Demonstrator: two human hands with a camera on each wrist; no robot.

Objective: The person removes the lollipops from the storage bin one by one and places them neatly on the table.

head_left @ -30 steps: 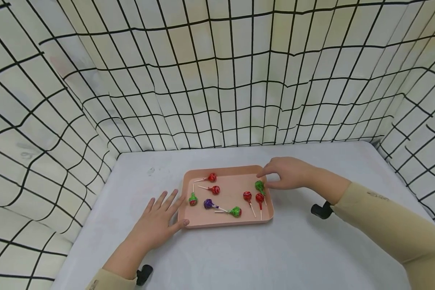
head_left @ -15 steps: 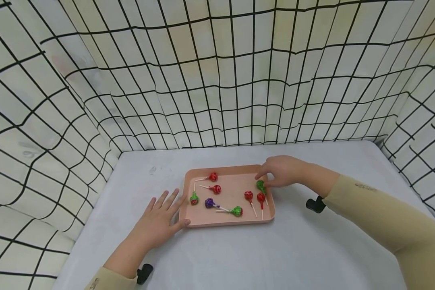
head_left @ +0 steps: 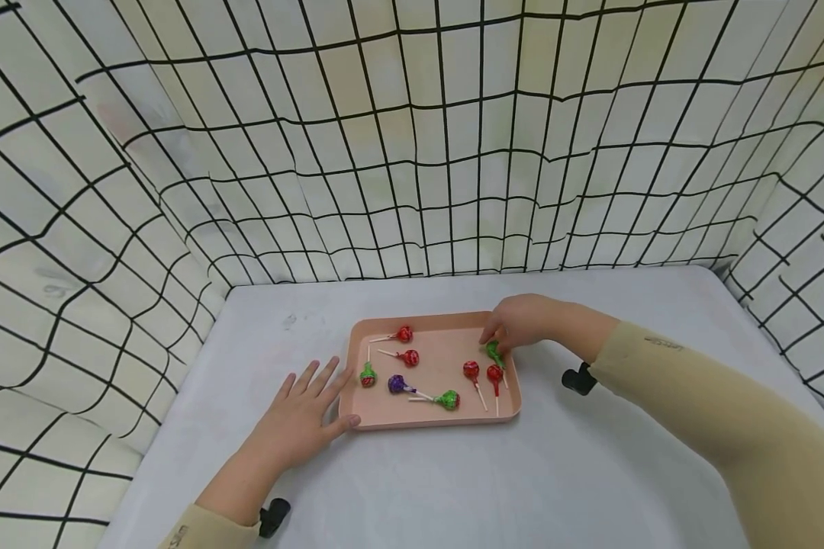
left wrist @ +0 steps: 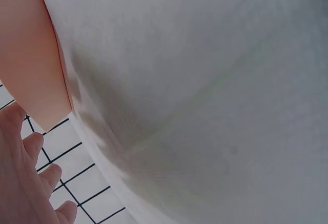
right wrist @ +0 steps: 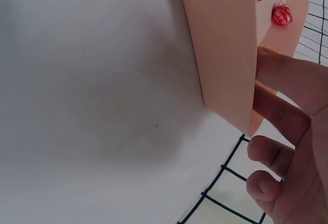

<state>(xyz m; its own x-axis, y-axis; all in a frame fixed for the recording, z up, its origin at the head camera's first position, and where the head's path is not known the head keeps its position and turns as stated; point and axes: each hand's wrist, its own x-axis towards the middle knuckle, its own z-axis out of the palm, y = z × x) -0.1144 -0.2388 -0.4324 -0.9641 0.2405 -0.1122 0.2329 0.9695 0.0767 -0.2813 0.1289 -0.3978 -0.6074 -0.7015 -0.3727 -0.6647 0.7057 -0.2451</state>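
Observation:
A pink rectangular tray lies on the table with several wrapped lollipops in it. My right hand reaches over the tray's right rim and pinches a green lollipop by its head, thumb and index finger on either side. In the right wrist view the thumb and fingers dip behind the rim, which hides that lollipop. Two red lollipops, one red lollipop and another red lollipop, lie just in front. My left hand is spread flat, fingertips and thumb at the tray's left rim.
Elsewhere in the tray lie a purple lollipop, a green lollipop, another green lollipop, a red lollipop and another red lollipop. A white table carries the tray. Black grid netting stands behind and at the sides.
My right hand has moved slightly left and its thumb and index finger have drawn together around the green lollipop. The left hand has stayed at the tray's left rim.

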